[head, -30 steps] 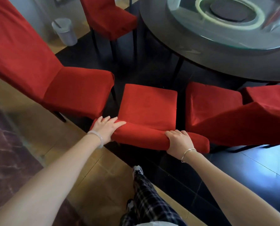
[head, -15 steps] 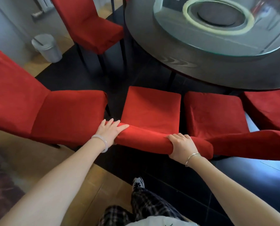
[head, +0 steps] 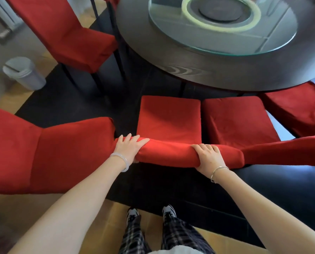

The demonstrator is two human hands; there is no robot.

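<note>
A red fabric-covered chair (head: 168, 123) stands in front of me, its seat pointing toward the round dark table (head: 208, 74). My left hand (head: 129, 149) grips the left end of the chair's back top, fingers laid over it and thumb underneath. My right hand (head: 209, 156) grips the top of the back further right, fingers curled over the edge. The chair's front edge sits close to the table rim, which hides its legs.
Red chairs stand on both sides: one at the left (head: 48, 153), two at the right (head: 235, 120) (head: 299, 107), another at the back left (head: 70, 33). A glass turntable (head: 222, 43) lies on the table. A grey bin (head: 23, 73) stands at the left wall. My feet are on the wood floor.
The chair has moved forward toward the table with both hands on its back, and I have stepped closer behind it. The grips have not changed.
</note>
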